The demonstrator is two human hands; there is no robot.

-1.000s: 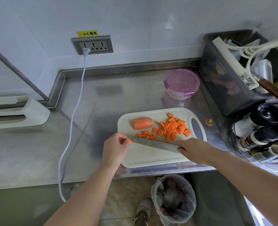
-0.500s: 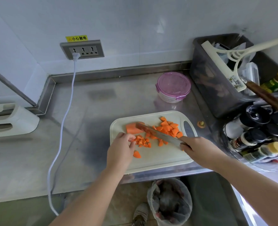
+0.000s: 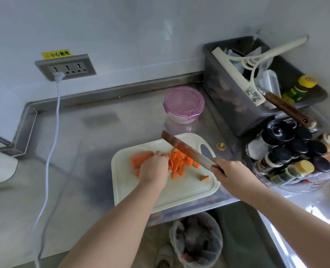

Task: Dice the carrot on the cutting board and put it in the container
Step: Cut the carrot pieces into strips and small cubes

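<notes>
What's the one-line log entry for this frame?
phase: dicing | left hand: curled on carrot slices | right hand: grips knife, blade over slices | carrot chunk uncut on cutting board | container: lid on

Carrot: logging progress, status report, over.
Left hand holds carrot slices on board. Right hand grips knife over them. Uncut chunk alongside. Container lid on.

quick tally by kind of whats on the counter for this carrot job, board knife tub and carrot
cutting board: 1
knife: 1
lidded container: 1
uncut carrot chunk: 1
cut carrot pieces: too bunched to count
total: 4, not counting the cut pieces
</notes>
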